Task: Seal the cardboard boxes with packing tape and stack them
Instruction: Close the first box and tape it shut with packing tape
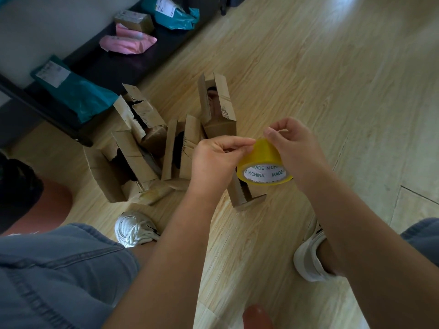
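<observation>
Centrally, glossy yellow tape roll (263,160), white printed core, left hand (213,162) and right hand (299,148) fingers (237,141) tight on it.

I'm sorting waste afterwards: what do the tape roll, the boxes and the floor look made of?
The tape roll: glossy translucent yellow plastic film on a white printed core, probably card. The boxes: matte brown cardboard, with torn, creased flaps. The floor: pale wood-grain planks with a sheen; laminate or varnished wood, unclear.
</observation>
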A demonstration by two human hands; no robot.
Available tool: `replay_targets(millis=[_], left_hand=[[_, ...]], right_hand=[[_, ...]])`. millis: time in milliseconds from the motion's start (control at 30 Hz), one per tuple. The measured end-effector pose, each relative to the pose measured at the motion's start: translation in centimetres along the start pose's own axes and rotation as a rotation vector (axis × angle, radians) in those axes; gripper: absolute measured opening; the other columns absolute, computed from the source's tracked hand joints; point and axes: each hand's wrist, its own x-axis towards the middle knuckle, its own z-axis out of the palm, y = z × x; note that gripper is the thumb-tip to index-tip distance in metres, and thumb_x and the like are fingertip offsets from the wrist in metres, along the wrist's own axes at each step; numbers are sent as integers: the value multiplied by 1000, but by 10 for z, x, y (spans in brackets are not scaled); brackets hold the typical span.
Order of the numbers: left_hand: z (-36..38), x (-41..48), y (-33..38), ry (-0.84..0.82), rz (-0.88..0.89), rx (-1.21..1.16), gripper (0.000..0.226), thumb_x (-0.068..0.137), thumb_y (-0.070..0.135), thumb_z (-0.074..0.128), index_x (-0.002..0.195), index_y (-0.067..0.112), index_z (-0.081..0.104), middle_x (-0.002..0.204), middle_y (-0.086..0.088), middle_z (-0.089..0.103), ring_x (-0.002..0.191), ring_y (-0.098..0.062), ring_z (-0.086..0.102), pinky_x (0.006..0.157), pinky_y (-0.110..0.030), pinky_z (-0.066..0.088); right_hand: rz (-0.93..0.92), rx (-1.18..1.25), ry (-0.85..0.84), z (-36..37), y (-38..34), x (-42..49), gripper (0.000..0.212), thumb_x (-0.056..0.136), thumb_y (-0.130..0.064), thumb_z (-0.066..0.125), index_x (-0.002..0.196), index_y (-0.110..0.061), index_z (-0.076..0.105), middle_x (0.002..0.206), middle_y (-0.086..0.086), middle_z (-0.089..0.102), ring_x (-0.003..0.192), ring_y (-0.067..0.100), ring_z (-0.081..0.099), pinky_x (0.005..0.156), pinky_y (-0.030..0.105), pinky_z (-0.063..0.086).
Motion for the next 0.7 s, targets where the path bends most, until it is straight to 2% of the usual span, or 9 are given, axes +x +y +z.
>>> replay_targets(millis=[133, 267, 400, 467, 533, 633, 700], left_hand=[[0, 0, 2, -27, 6, -13, 11, 83, 6, 75, 92, 10, 80, 85, -2, 77, 86, -15, 71, 79, -23, 58], [-8, 1, 3, -97, 8, -33, 12, 84, 7, 75, 94, 8, 79, 87, -6, 76, 89, -19, 71, 80, -23, 57], [-14, 3, 4, -164, -42, -80, 11, 83, 9, 75, 94, 10, 78, 93, -13, 75, 96, -28, 70, 91, -39, 57], [-17, 4, 4, -189, -72, -108, 11, 83, 9, 75, 94, 11, 78, 96, -16, 74, 99, -30, 69, 94, -41, 56], [-16, 2, 4, -201, -87, -122, 12, 85, 8, 74, 96, 11, 78, 98, -13, 75, 100, -26, 70, 93, -37, 57], [-5, -4, 9, -163, -50, -39, 18, 85, 9, 75, 103, 13, 77, 96, 0, 76, 95, -12, 70, 88, -26, 57], [4, -7, 10, -103, -12, 32, 24, 83, 11, 77, 106, 18, 76, 91, 4, 75, 92, -7, 70, 87, -28, 58]], right_hand=[[50, 12, 24, 1, -1, 0, 11, 96, -39, 64, 93, -28, 60, 94, 0, 70, 80, 20, 64, 78, 45, 57], [95, 53, 22, 1, -1, -2, 13, 94, -38, 66, 90, -27, 60, 91, -1, 71, 80, 20, 63, 80, 44, 56], [138, 130, -11, 1, -1, -3, 14, 92, -37, 70, 89, -27, 61, 92, 1, 71, 82, 24, 65, 81, 49, 57], [124, 128, -12, 1, 0, -2, 14, 93, -37, 69, 90, -26, 61, 89, 0, 70, 79, 23, 62, 78, 45, 55], [102, 70, 14, 1, 1, 0, 15, 96, -39, 63, 92, -25, 60, 89, 1, 67, 78, 20, 61, 74, 41, 53], [105, 8, 111, -1, 2, 3, 20, 100, -42, 56, 97, -23, 59, 88, 0, 63, 75, 16, 58, 67, 34, 49], [91, 3, 160, -1, 2, 4, 20, 100, -41, 55, 97, -21, 59, 86, -1, 62, 70, 14, 56, 60, 29, 43]])
